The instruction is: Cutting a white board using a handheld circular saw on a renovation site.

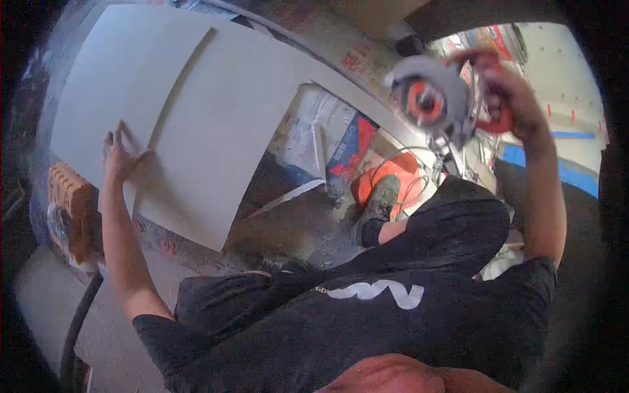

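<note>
A large pale panel (pixel 196 157) lies across the upper left, with a narrow strip or raised edge (pixel 183 72) running over it. My left hand (pixel 120 150) rests on the panel near the lower end of that strip, fingers spread. At the upper right my right hand (pixel 514 98) grips the handle of a red and grey circular saw (pixel 439 92), held off to the right of the panel's edge. The saw's round guard and orange-red disc face me, slightly blurred. Whether it touches anything beneath is unclear.
An orange slotted block (pixel 69 190) sits left of the panel. Debris and card (pixel 314 131) show through its cut-out, with an orange object (pixel 406 173) and looped cord by my foot (pixel 380 203). Blue tape (pixel 550 170) marks a pale surface at right. A ridged grey sheet (pixel 111 334) lies lower left.
</note>
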